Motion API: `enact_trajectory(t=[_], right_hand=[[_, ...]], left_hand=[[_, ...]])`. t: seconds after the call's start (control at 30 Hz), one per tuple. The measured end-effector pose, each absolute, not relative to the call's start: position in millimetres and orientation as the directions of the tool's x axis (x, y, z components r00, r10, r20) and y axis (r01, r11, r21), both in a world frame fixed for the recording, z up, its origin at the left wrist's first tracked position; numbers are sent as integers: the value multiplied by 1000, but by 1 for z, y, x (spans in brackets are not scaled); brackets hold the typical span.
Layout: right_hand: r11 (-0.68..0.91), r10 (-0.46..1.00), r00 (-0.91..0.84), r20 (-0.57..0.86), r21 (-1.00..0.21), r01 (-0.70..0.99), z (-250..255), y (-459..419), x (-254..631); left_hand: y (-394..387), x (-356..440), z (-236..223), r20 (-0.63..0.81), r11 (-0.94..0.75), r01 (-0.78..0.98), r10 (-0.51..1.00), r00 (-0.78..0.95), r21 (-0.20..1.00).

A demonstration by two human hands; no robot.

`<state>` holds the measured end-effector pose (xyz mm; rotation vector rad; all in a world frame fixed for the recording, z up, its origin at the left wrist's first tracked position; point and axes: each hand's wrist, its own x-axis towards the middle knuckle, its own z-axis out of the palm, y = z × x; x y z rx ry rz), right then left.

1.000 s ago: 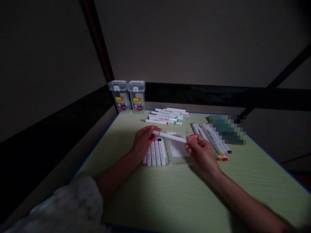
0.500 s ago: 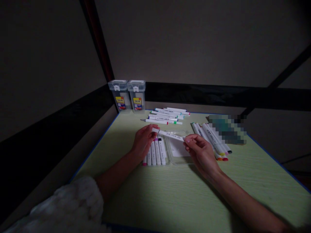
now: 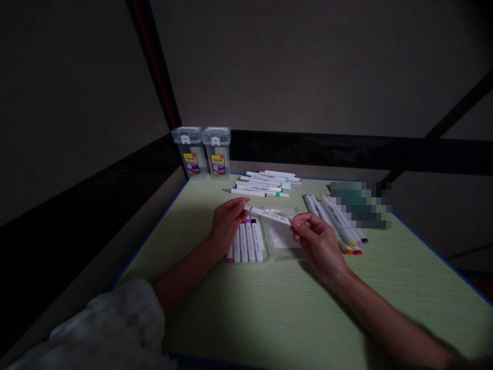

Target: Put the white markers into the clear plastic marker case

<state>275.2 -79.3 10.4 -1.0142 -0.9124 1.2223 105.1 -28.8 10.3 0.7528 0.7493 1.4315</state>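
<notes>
A white marker [image 3: 268, 215] with dark lettering is held up between my two hands, tilted slightly down to the right. My left hand [image 3: 227, 223] pinches its left end, and my right hand [image 3: 318, 239] grips the right end between thumb and fingers. Below them lies an open clear plastic case [image 3: 271, 254]. Its left half holds a row of white markers [image 3: 246, 244], partly covered by my left hand; their visible ends are pink, purple, red and black. In the right half a white sheet [image 3: 285, 237] shows.
Several loose white markers [image 3: 265, 182] lie toward the back of the pale green table [image 3: 262, 313]. To the right is a bundle of markers [image 3: 339, 221] with coloured ends, beside a blurred-out flat object [image 3: 360, 205]. Two lidded clear boxes [image 3: 217, 154] stand at the back left.
Almost nothing differs. My left fingers have shifted slightly on the marker's left end, while my right hand keeps its grip.
</notes>
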Motion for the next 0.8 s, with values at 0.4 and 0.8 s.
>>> enact_trajectory(t=[0.4,0.8], right_hand=[[281,958,44,282,-959,29,11,-88,272],[799,596,-506,624,-394,454,7,-103,275]], left_hand=[[-28,102,7,-10,4,-562,1000,-8,827],[-30,102,5,77,-48,-452,996,46,891]])
